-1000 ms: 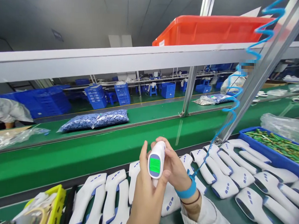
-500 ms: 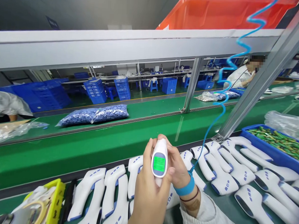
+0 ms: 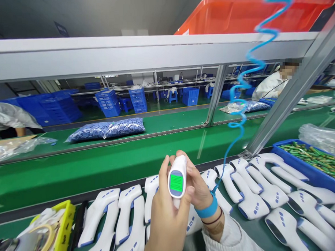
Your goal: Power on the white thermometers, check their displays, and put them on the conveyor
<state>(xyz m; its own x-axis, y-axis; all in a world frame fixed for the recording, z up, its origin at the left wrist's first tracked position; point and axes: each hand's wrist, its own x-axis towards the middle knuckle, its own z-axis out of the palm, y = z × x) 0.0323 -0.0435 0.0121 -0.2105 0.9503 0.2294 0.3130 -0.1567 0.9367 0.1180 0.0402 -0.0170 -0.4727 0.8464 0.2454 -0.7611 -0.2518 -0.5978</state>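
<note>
I hold a white forehead thermometer upright in front of me, its green screen lit and facing me. My left hand is wrapped round its handle from below, thumb beside the screen. My right hand closes on the head from behind and the right. A blue wrist strap sits on my right wrist, and a blue coiled cord runs up from it.
Rows of white thermometers lie on the bench either side of my hands. A blue tray of green parts stands right, a yellow box left. Beyond are the green conveyor belt, bags of blue parts, a slanted metal post and a seated co-worker.
The thermometer stays gripped in both hands at about the same spot. The view dropped a little a second ago, and the coiled cord has swung to the left.
</note>
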